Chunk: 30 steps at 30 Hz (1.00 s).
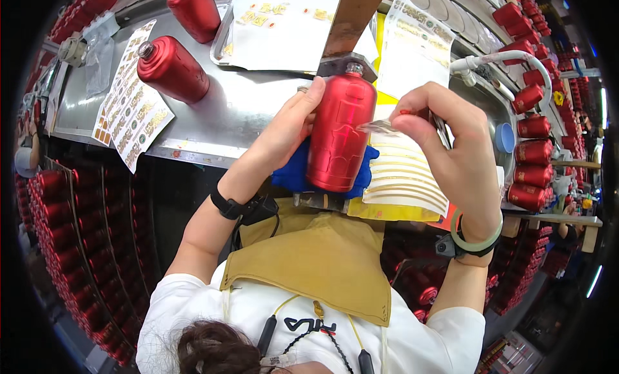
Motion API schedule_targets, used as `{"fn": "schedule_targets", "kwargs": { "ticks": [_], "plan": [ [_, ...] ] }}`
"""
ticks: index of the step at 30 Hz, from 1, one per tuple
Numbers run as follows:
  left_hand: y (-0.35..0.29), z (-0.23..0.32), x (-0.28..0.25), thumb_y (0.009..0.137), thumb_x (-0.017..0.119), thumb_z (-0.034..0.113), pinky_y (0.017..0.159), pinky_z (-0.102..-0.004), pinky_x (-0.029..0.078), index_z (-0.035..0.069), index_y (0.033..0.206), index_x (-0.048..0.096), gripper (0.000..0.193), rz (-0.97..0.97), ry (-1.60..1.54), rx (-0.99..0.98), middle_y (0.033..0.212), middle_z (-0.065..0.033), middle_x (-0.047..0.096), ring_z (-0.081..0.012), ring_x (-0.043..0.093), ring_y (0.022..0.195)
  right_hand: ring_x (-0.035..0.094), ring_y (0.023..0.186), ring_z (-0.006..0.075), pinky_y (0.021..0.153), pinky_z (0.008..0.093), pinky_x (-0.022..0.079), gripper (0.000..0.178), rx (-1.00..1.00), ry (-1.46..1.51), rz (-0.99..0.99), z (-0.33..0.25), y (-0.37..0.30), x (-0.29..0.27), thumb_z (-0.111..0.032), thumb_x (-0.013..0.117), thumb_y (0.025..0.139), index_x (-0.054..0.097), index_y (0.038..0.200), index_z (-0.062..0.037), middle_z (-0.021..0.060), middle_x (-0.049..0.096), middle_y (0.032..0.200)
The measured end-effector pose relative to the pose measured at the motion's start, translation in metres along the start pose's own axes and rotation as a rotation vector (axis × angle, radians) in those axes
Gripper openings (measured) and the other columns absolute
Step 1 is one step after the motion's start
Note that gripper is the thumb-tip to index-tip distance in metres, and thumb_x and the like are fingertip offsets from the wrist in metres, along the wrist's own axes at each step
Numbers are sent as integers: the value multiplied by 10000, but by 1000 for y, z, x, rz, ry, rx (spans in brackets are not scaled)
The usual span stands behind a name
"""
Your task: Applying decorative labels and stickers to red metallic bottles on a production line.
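A glossy red bottle (342,129) with raised shapes on its side lies in front of me, its silver neck pointing away. My left hand (280,129) is closed on its left side, thumb near the shoulder. Beneath the bottle is a blue cloth (290,175). Just off the bottle's right side, my right hand (454,139) pinches a slim metal tool (443,133), partly hidden by the fingers; its kind is unclear. A thin shiny piece (379,126) shows between the fingertips and the bottle. Below that hand lies a white sheet (406,174) with curved gold strips.
Two more red bottles (173,70) stand on the metal table (225,106) at left, beside sticker sheets (132,110). A tray (284,45) with white paper and gold pieces lies beyond. A wooden post (348,23) rises behind the bottle. A blue cup (504,137) and racked red bottles (534,148) are at right.
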<state>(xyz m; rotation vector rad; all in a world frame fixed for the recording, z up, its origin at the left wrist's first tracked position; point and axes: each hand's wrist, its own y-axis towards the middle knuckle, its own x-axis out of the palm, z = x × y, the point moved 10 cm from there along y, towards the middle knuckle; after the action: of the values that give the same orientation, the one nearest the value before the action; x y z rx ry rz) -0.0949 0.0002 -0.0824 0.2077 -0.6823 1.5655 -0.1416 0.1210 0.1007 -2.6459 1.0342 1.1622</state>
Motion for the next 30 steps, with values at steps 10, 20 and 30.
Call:
{"fn": "schedule_targets", "kwargs": {
  "ticks": [10, 20, 30],
  "plan": [
    [-1, -1, -2, 1073, 508, 367, 1046, -369, 462, 73, 1525, 392, 551, 9, -16, 46, 1382, -102, 585, -191, 583, 1236, 580, 677, 148, 619, 282, 461, 103, 82, 135, -103, 10, 1, 17, -58, 702, 915, 665, 968, 21, 88, 666, 801],
    [1, 0, -12, 1012, 578, 184, 1074, -406, 445, 60, 1538, 372, 578, 25, -120, 23, 1405, -104, 565, -206, 559, 1258, 598, 717, 140, 640, 265, 464, 76, 110, 220, -113, 10, -7, 17, -55, 679, 939, 673, 961, 17, 75, 681, 842],
    [1, 6, -6, 966, 628, 124, 1113, -413, 414, 41, 1536, 376, 628, -23, -191, 21, 1432, -121, 536, -220, 527, 1297, 609, 745, 145, 653, 274, 471, 66, 116, 197, -99, 11, -6, 15, -33, 685, 927, 669, 949, 27, 79, 680, 844]
  ]
}}
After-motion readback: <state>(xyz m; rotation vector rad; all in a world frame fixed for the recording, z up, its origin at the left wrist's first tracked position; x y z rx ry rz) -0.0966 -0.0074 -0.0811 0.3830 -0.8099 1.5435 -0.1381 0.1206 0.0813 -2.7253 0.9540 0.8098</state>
